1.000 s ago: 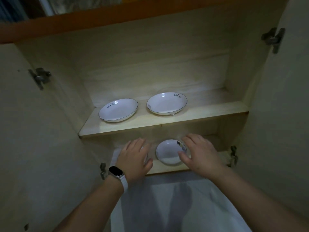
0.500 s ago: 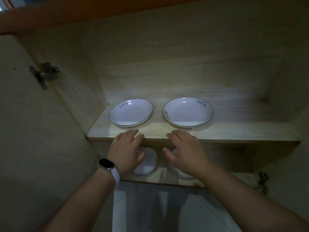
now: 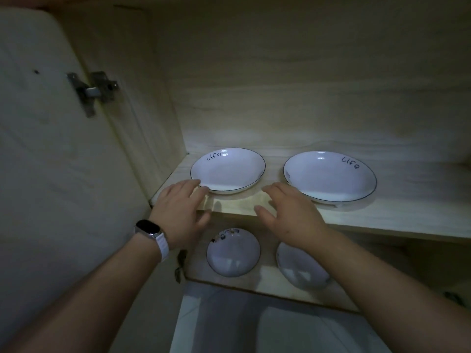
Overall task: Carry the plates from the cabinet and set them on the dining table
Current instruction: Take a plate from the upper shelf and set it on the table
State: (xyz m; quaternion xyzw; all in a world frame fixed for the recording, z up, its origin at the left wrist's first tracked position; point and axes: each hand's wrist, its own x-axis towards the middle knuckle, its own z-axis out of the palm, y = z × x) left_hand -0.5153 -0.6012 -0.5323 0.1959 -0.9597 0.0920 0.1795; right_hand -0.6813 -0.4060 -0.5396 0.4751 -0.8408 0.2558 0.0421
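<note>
Fingers of the left hand [image 3: 182,207] lie straight and relaxed, holding nothing, palm down over the front left corner of the upper shelf [image 3: 382,212]. Its fingertips reach the near rim of the left plate [image 3: 228,171]; whether they touch it cannot be told. A white-strapped watch [image 3: 150,231] sits on that wrist, below the shelf's front edge. The right hand [image 3: 288,215] is also spread and holds nothing, with the thumb out to the side. It hovers over the shelf's front edge, between the two plates and just beside the near-left rim of the right plate [image 3: 331,178].

Both plates rest flat on the upper shelf, side by side and apart. Each is white with a thin dark rim line and the word "Life" written near its far side.

Under the upper shelf, a lower shelf [image 3: 267,278] carries two smaller white dishes: the left small dish [image 3: 233,253] shows a dark printed pattern at its far edge, and the right small dish [image 3: 298,271] is partly hidden by the right forearm. Left of the upper shelf, the open cabinet door [image 3: 51,174] hangs on a metal hinge [image 3: 94,90]. Pale floor [image 3: 254,327] shows below the shelves.
</note>
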